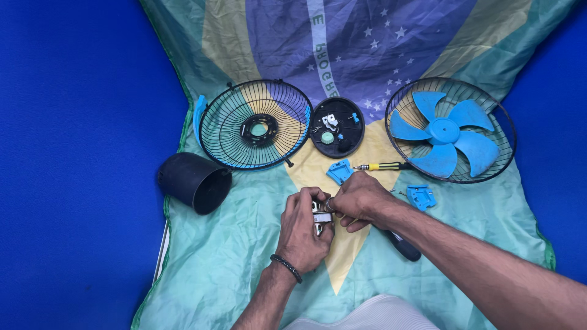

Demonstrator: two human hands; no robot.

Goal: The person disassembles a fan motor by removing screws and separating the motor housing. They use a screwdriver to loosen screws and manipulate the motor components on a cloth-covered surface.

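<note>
2 hands meet at centre of a flag-patterned cloth (232,256) spread over a blue surface (73,183). Left hand (304,231), beaded bracelet at the wrist, is curled around a small metal motor part (320,217), fingers wrapped over it from the left. Right hand (359,198) is closed too, thumb and fingertips pinching at the top of the same part; what exactly they pinch is too small to tell. A ring shows on 1 right finger.

Metal part sits between the 2 hands, just above the cloth, mostly hidden by the fingers.

Around them:
- Black wire fan guard (255,125) with a blue rim section, lying flat, up and left of the hands.
- Round black cover (337,128) holding small loose pieces, just right of that guard.
- 2nd wire guard (451,129) at upper right, with a blue 5-blade fan blade (444,132) lying in it.
- Yellow-and-black screwdriver (384,166) between the cover and the 2nd guard, just above the right hand.
- Blue plastic piece (339,171) touching near the right knuckles; another blue clip (420,197) beside the right forearm.
- Black cup-shaped housing (194,181) on its side, at the cloth's left edge.
- Black tool handle (400,244) lying under the right forearm.
</note>
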